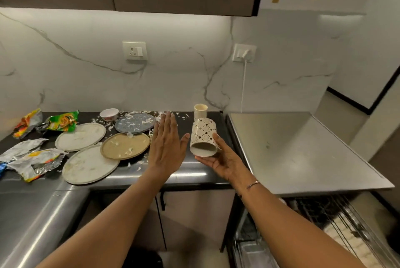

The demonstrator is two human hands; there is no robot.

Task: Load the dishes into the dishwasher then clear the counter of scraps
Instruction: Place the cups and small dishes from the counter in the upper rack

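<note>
1. Two cups are being counted. A patterned cup (203, 135) is being held by the right hand (225, 159), tipped over with its mouth toward the camera, above the right end of the dark counter (190, 172). A plain cup (200, 110) is standing upright on the counter by the wall, just behind it.
2. The patterned cup is being cradled from beneath, palm up, with fingers wrapped against its side.
3. The left hand (166, 144) is being held flat and wide, fingers straight, gripping nothing, between the tan plate (125, 145) and the patterned cup.
4. Four plates are being recorded on the counter: the tan plate, a blue speckled plate (135, 122), a farther white plate (80, 136) and a nearer white plate (89, 165), whose rim is being overlapped by the tan plate.
5. One small bowl (109, 114) is being noted by the wall.
6. Four crumpled wrappers (36, 164) are being counted at the left; the lowest is being cut off by the frame edge.
7. White scraps (138, 162) are lying scattered among the plates, too small to count.
8. The dishwasher rack (324, 213) is being partly hidden by the steel worktop (292, 148) and the right forearm; its contents cannot be made out
</note>
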